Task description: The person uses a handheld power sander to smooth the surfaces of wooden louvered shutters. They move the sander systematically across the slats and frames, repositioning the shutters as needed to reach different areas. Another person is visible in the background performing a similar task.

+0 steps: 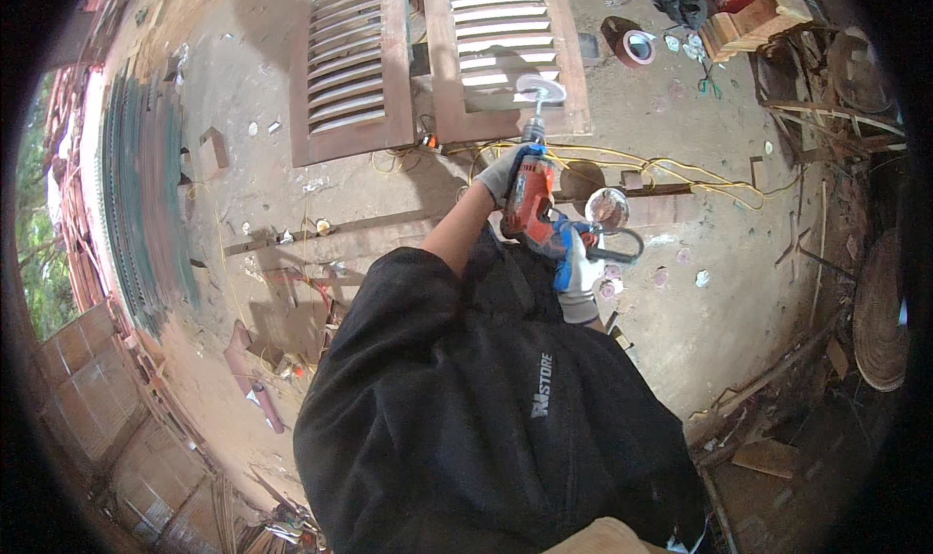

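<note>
A red corded power drill [532, 196] is held out in front of me, pointing away toward two louvred wooden shutter panels. My left hand [499, 172], in a grey glove, is wrapped round its front part behind the chuck. Round the rear handle, my right hand [576, 259] is closed in a blue and white glove. A round, pale sanding disc [540, 89] is fitted in the chuck. It overlaps the lower part of the right shutter panel [571, 87]; whether it touches the wood I cannot tell. The left shutter panel [397, 78] lies beside it.
Yellow cord [671, 168] trails right of the drill. A round tub [607, 207] stands by my right hand, and a tape roll [638, 48] lies farther off. Wood blocks [753, 24] sit at the far right. Green slatted panels [146, 194] lie left. Used discs [661, 278] litter the floor.
</note>
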Available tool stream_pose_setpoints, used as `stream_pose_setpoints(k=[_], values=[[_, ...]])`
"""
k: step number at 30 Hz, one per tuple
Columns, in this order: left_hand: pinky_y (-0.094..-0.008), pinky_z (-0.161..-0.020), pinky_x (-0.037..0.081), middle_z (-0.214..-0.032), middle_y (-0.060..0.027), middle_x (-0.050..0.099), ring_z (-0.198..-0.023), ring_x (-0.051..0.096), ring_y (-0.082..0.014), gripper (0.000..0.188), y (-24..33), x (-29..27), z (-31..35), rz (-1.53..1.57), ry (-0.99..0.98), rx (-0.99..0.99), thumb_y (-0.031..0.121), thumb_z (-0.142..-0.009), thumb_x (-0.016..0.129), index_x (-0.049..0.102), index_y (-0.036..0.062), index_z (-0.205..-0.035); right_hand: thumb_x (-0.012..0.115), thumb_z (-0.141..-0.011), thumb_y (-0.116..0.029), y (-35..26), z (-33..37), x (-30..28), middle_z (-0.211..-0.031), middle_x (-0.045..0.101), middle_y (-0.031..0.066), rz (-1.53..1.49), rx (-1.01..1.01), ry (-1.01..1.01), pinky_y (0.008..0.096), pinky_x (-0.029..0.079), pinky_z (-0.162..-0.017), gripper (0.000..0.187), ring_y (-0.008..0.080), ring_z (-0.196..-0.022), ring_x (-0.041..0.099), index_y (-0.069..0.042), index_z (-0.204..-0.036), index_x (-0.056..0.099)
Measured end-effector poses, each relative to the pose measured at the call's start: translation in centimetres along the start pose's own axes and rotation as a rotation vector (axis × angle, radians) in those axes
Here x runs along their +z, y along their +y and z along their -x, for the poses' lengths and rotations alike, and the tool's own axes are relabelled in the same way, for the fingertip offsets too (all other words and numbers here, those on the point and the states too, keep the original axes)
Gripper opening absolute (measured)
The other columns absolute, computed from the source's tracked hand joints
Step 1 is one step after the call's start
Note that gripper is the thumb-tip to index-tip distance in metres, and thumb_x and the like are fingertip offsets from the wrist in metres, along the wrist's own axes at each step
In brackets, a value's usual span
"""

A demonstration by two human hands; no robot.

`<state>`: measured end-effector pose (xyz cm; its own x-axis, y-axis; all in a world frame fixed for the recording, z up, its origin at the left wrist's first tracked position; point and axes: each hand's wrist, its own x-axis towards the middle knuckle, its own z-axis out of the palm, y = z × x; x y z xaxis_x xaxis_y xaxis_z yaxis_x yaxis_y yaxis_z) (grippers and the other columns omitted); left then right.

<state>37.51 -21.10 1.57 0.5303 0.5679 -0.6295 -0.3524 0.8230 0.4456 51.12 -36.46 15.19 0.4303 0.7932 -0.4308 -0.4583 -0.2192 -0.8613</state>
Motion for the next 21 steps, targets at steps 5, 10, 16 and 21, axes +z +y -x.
stream_pose_setpoints(k=[5,10,16,21], values=[[-0.0391,-0.065,0.054,-0.078,-0.0112,0.064,-0.064,0.063,-0.0245,0.028,-0.1,-3.7,3.0,0.174,-0.012,-0.039,0.033,-0.086,0.054,0.059,0.0058,-0.088,0.061,-0.082,0.002,2.7,-0.3,-0.2,-0.088,0.064,0.0087,-0.050,0.110,-0.120,0.0297,0.051,-0.077,0.012,0.0170,-0.079,0.062,-0.001,-0.093,0.059],[-0.0353,-0.061,0.054,-0.079,-0.0078,0.064,-0.065,0.063,-0.0202,0.017,-2.5,-6.2,2.2,0.221,0.147,0.063,0.025,-0.086,0.058,0.059,0.0081,-0.089,0.064,-0.081,-0.003,4.8,-0.7,-1.8,-0.083,0.063,0.0069,-0.144,0.187,-0.106,0.0327,0.051,-0.076,0.009,0.0170,-0.076,0.061,-0.004,-0.088,0.059],[-0.0272,-0.066,0.048,-0.082,-0.0027,0.066,-0.072,0.061,-0.0122,0.028,-4.6,-5.2,1.5,-0.131,0.408,0.289,0.025,-0.080,0.066,0.070,0.0061,-0.099,0.057,-0.086,-0.014,8.4,-2.5,-5.1,-0.074,0.057,0.0063,-0.635,0.337,-0.026,0.0415,0.047,-0.083,0.010,0.0218,-0.074,0.056,-0.008,-0.079,0.055],[-0.0282,-0.065,0.049,-0.086,-0.0055,0.068,-0.071,0.060,-0.0097,0.028,-2.3,-6.6,3.6,-0.285,0.479,0.255,0.029,-0.080,0.066,0.070,0.0084,-0.098,0.056,-0.087,-0.016,9.3,-1.2,-3.0,-0.073,0.056,0.0064,-0.571,0.411,0.011,0.0404,0.045,-0.083,0.012,0.0235,-0.077,0.055,-0.007,-0.078,0.054]])
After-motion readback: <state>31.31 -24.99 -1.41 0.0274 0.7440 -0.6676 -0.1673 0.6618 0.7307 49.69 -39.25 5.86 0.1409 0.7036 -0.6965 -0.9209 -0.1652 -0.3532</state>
